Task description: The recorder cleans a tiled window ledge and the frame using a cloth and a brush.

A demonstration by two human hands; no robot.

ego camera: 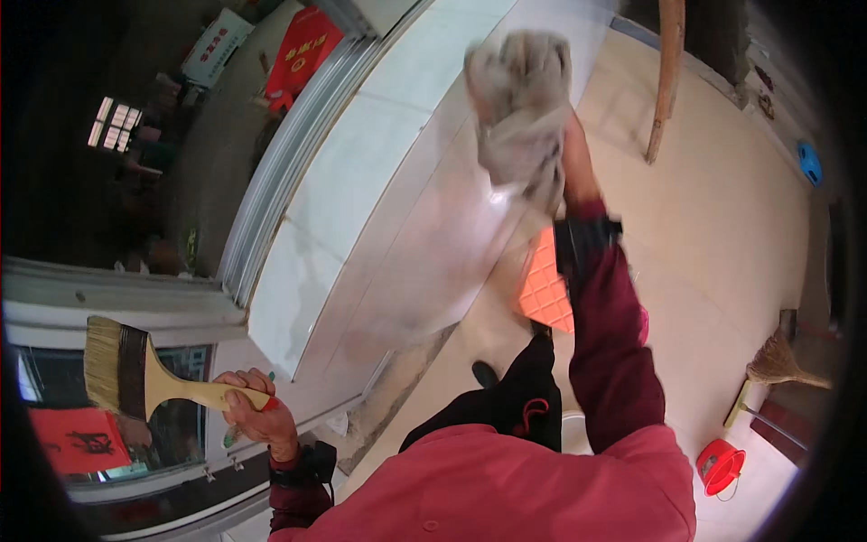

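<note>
My left hand (264,419) grips the wooden handle of a wide flat paintbrush (166,391). Its pale bristles point left, in front of a glass pane. A crumpled grey-beige cloth (521,118), blurred, is in my right hand (577,152), and its folds cover most of the fingers. This cloth appears over the tiled wall below a white-tiled window sill (389,132); whether it touches the wall I cannot tell. Along the sill runs the metal frame of a sliding window (271,183).
An orange quilted-looking object (547,288) is partly hidden below my right forearm. A wooden pole (664,88) stands at the upper right. Over the tiled floor (711,251), a straw broom (779,359) and a red bucket (721,467) sit on the right. Red paper with writing (81,440) shows at lower left.
</note>
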